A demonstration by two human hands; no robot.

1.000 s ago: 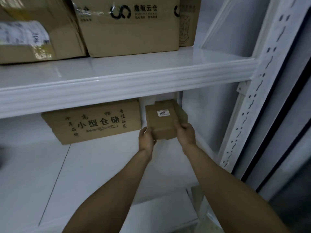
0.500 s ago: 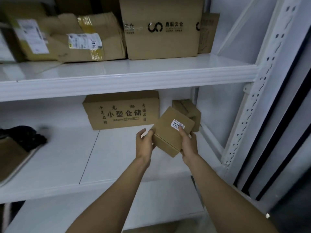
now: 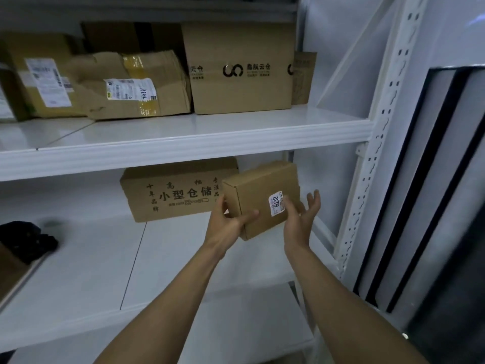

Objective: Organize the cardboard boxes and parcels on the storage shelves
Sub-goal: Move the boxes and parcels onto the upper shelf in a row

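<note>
Small box (image 3: pixel 258 198) mid-right of frame, held in the air in front of the lower shelf (image 3: pixel 78 258). My left hand (image 3: pixel 228 222) grips its lower-left corner. My right hand (image 3: pixel 301 219) is loose, fingers spread, thumb by the label (image 3: pixel 275 203). Looks light, stiff cardboard; best held across opposite sides.

The number 622 is printed in black on a white sticker (image 3: pixel 275 204) stuck to the small box (image 3: pixel 252 195). The large characters 小型仓储 are printed on the lower-shelf carton (image 3: pixel 168 191); the smaller characters around them cannot be read with certainty. A looped logo and 鑫航云仓 are printed on the upper-shelf carton (image 3: pixel 240 85). The print on the crumpled parcel's shipping label (image 3: pixel 130 89) is too small to be read.
</note>
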